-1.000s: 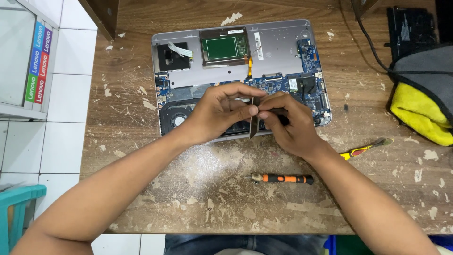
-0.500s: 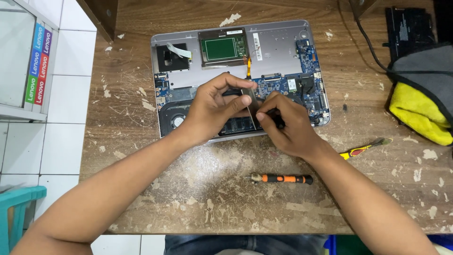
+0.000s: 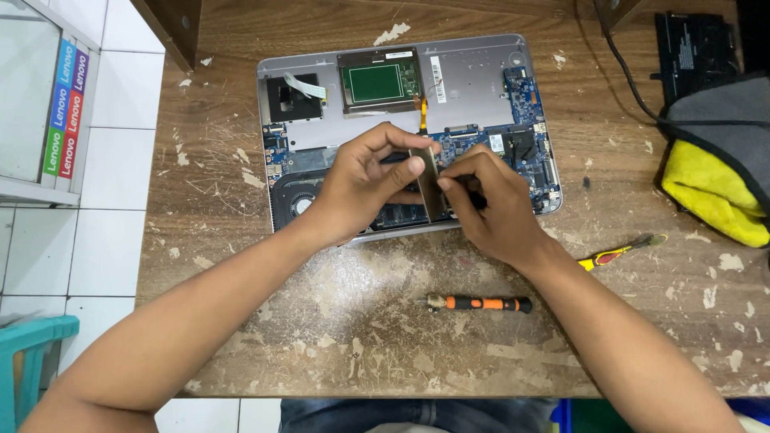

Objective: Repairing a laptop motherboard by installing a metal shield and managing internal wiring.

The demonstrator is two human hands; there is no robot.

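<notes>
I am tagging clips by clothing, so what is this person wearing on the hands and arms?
Nothing shows on either: the left hand and right hand are bare, with no gloves, rings, watch or wristband visible. Both forearms are uncovered down to the frame edge, with no sleeve in view.

A silver laptop base (image 3: 473,76) with blue circuit board (image 3: 525,100), an orange-and-black screwdriver (image 3: 481,304), a yellow cloth (image 3: 706,192).

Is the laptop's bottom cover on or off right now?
Off. The laptop lies with its insides bare: blue circuit board, fan and green-backed touchpad all show.
</notes>
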